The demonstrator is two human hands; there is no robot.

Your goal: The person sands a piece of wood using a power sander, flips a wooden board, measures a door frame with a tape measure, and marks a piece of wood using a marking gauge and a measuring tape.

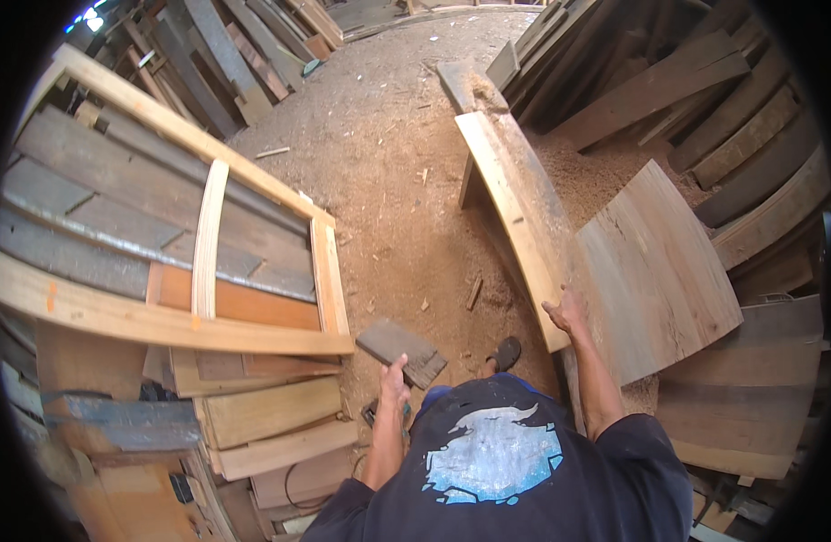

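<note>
A long pale wooden plank [517, 221] lies along a narrow, dusty bench, running away from me on the right. My right hand [571, 312] is closed over the plank's near end, with the fingers across its face. Lower and to the left, my left hand [395, 387] is held in front of me with its fingers loosely apart. Its fingertips overlap the edge of a short, dark grey board [390, 345]; whether they touch it I cannot tell. Nothing shows in that hand.
A pale timber frame [208, 239] with a crossbar rests over stacked boards on the left. A wide wooden panel [659, 271] leans right of the bench. More planks [650, 86] stand at the back right. Sawdust and offcuts cover the floor [379, 199]; my shoe [504, 352] is beside the bench.
</note>
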